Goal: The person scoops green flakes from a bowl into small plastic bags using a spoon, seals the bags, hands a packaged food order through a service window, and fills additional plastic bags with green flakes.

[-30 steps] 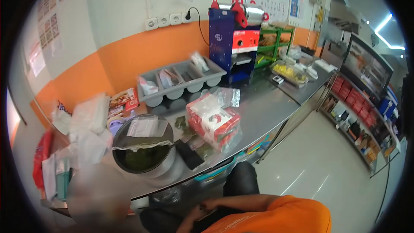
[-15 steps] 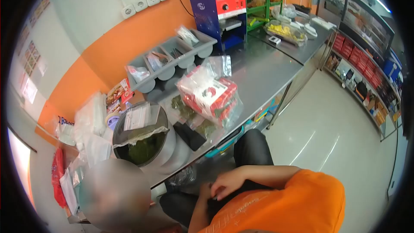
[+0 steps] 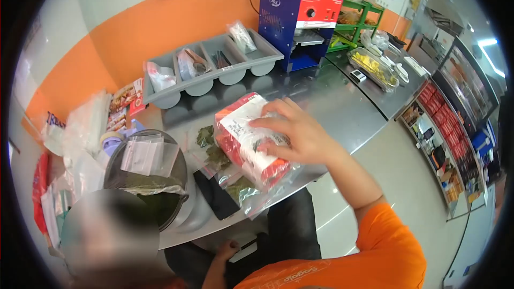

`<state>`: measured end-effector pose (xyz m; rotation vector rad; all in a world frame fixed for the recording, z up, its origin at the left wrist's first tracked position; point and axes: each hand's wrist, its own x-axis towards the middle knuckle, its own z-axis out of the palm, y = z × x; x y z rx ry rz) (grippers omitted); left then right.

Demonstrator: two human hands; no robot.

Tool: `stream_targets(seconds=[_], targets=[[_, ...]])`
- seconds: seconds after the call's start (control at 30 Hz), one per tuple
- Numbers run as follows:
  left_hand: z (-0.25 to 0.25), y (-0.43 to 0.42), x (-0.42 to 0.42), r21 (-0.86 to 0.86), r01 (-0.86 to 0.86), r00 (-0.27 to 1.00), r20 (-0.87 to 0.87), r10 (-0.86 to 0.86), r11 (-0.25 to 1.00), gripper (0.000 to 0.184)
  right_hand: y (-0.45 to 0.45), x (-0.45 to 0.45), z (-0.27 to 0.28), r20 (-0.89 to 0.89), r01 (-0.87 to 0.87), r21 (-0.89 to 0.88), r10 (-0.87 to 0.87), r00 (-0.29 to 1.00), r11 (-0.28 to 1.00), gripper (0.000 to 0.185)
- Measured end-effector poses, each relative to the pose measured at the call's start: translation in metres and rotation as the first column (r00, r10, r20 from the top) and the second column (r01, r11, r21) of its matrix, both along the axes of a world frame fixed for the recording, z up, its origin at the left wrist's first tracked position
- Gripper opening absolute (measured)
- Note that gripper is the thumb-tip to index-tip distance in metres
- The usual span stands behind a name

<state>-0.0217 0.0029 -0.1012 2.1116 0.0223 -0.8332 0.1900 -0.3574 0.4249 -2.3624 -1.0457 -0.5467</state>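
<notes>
My right hand (image 3: 286, 132) lies over a red packet with a white printed label (image 3: 243, 128), wrapped in clear plastic. Its fingers are spread and bent slightly, touching the wrapping. Under and beside the packet are clear bags of dried green leaves (image 3: 217, 156) and a black flat item (image 3: 215, 195). Down at my lap, my left hand (image 3: 229, 248) has curled fingers beside a pale object (image 3: 243, 251); what they hold, if anything, is hidden. A large metal pot (image 3: 184, 174) with dark green contents stands left of the packet, small clear bags (image 3: 143, 155) on top.
A grey divided tray (image 3: 214, 69) holding small bags stands along the wall, beside a blue-and-red machine (image 3: 294, 21). Another person's blurred head (image 3: 110, 235) is at lower left. Farther right are a tray of yellow pieces (image 3: 372, 67) and a shelf of red boxes (image 3: 444, 115).
My right hand has risen from my lap, where both hands were together, onto the red packet. The packet has turned, and its loose plastic top no longer stands up. My view has shifted.
</notes>
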Motion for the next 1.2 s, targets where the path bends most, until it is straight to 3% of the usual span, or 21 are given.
stream_targets(seconds=[0.17, 0.33, 0.37, 0.43, 0.53, 0.73, 0.8, 0.87, 0.93, 1.03, 1.07, 1.17, 1.2], targets=[[0.046, -0.011, 0.005, 0.137, 0.096, 0.993, -0.085, -0.085, 0.986, 0.033, 0.008, -0.019, -0.016, 0.106, 0.238, 0.119, -0.251, 0.962, 0.964, 0.037], [0.027, -0.009, 0.006, 0.071, 0.081, 0.995, -0.065, -0.076, 0.994, 0.035, 0.008, -0.015, -0.025, 0.169, 0.225, 0.167, -0.253, 0.953, 0.960, 0.033], [0.023, -0.009, 0.006, 0.120, 0.076, 0.992, -0.108, -0.063, 0.990, 0.037, 0.008, -0.014, -0.025, 0.169, 0.223, 0.174, -0.252, 0.953, 0.959, 0.032], [0.056, -0.021, 0.015, 0.215, 0.077, 0.981, -0.192, -0.035, 0.974, 0.043, 0.008, -0.013, -0.025, 0.177, 0.218, 0.175, -0.249, 0.952, 0.960, 0.031], [0.046, -0.019, 0.011, 0.190, 0.106, 0.994, 0.019, -0.112, 0.976, 0.058, 0.008, -0.012, -0.030, 0.172, 0.217, 0.189, -0.250, 0.953, 0.958, 0.035], [0.078, -0.024, 0.023, 0.212, 0.161, 0.985, -0.093, -0.144, 0.964, 0.079, 0.005, -0.010, -0.032, 0.189, 0.169, 0.210, -0.210, 0.959, 0.963, 0.033], [0.094, -0.035, 0.024, 0.291, 0.127, 0.991, -0.068, -0.112, 0.948, 0.069, 0.004, -0.010, -0.031, 0.184, 0.157, 0.207, -0.196, 0.963, 0.966, 0.032], [0.078, -0.027, 0.018, 0.264, 0.131, 0.988, -0.109, -0.105, 0.956, 0.059, 0.003, -0.011, -0.029, 0.162, 0.143, 0.193, -0.175, 0.971, 0.971, 0.032], [0.019, -0.006, 0.008, 0.121, 0.154, 0.970, -0.206, -0.127, 0.981, 0.047, -0.002, -0.015, -0.020, 0.040, 0.184, 0.124, -0.190, 0.981, 0.975, 0.034], [0.047, -0.015, 0.009, 0.132, 0.125, 0.992, -0.051, -0.119, 0.983, 0.029, 0.004, -0.017, 0.007, -0.049, 0.242, 0.117, -0.238, 0.970, 0.963, 0.038], [0.050, -0.011, 0.007, 0.126, 0.099, 0.993, -0.071, -0.091, 0.987, 0.027, 0.006, -0.017, 0.016, -0.061, 0.273, 0.127, -0.267, 0.962, 0.954, 0.039], [0.048, -0.013, 0.005, 0.104, 0.064, 0.996, -0.064, -0.058, 0.993, 0.024, -0.006, -0.003, 0.026, -0.003, 0.161, -0.088, -0.162, 0.987, 0.983, 0.047], [0.045, -0.012, 0.003, 0.113, 0.067, 0.998, -0.027, -0.065, 0.991, 0.025, -0.008, 0.000, 0.032, -0.071, 0.129, -0.159, -0.141, 0.987, 0.979, 0.043]])
